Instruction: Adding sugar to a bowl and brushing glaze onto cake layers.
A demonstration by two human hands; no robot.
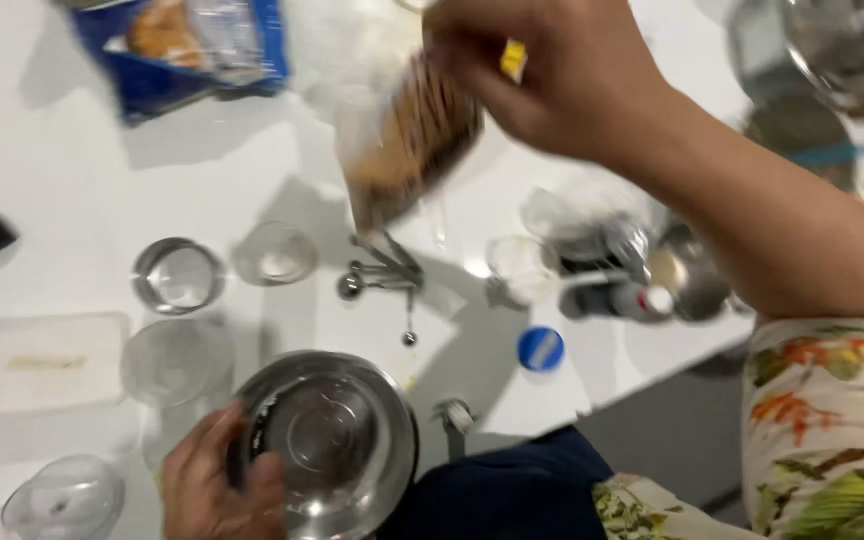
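Observation:
My left hand grips the near-left rim of a shiny steel bowl that sits on the white counter by its front edge. The bowl looks empty. My right hand is raised above the counter's middle and holds a clear plastic bag of brown baked pieces, tilted down to the left and blurred by motion. A yellow clip shows between my fingers. A set of metal measuring spoons lies under the bag.
A steel ring mould, small glass bowls, a clear lidded tub and a blue lid lie on the counter. A blue packet is at the back left. Jars and bottles crowd the right.

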